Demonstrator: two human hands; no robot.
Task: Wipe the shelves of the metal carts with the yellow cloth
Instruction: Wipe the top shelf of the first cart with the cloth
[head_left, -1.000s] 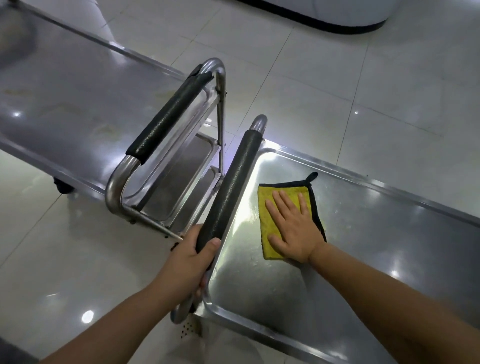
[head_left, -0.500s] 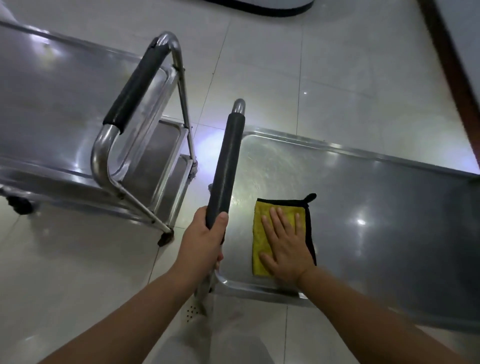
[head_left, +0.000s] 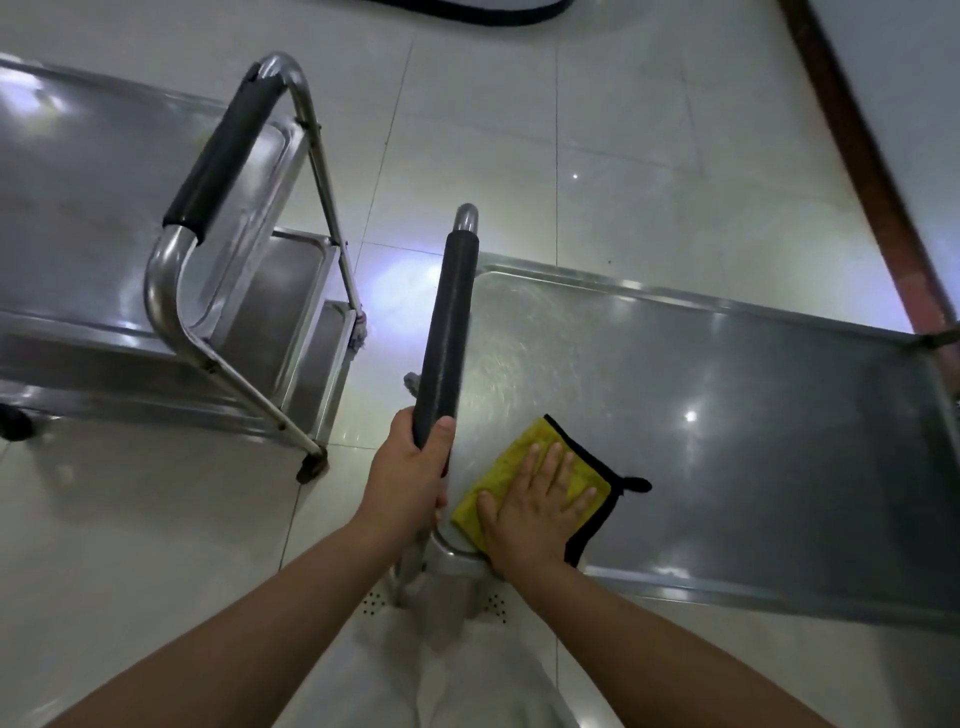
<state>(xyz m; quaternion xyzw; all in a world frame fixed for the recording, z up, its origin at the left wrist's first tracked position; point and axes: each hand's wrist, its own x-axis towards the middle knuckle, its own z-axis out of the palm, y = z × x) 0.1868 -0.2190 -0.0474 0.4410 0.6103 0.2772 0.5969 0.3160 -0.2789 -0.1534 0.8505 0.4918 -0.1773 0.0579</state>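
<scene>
Compared with the earlier frames, the yellow cloth (head_left: 524, 480) has slid to the near corner of the top shelf (head_left: 727, 395), close to the handle post, and it now lies turned, with its black-edged side and small hanging loop toward the right. The right hand (head_left: 537, 501) lies flat on it with the fingers straight and a little spread, pressing it on the steel; the heel of the hand is over the shelf rim. The left hand (head_left: 410, 475) is as before: its fingers and thumb are curled round the lower end of the black foam grip (head_left: 445, 343) of the near cart's handle, and it holds the cart.

This cloth looks soft, thin and light, probably microfibre, so I judge it will fold or bunch if it is pushed from one edge only. A flat palm on its middle, as now, should move it best; to lift it, a pinch at a corner or at the loop would be enough. On the polished shelf it likely slips easily, and the raised rim may catch its edge in the corner.

Most of this shelf, toward the right, seems not yet wiped in this pass. A second metal cart (head_left: 156, 218) stands to the left on the tiled floor (head_left: 649, 156), well apart from the cloth.
</scene>
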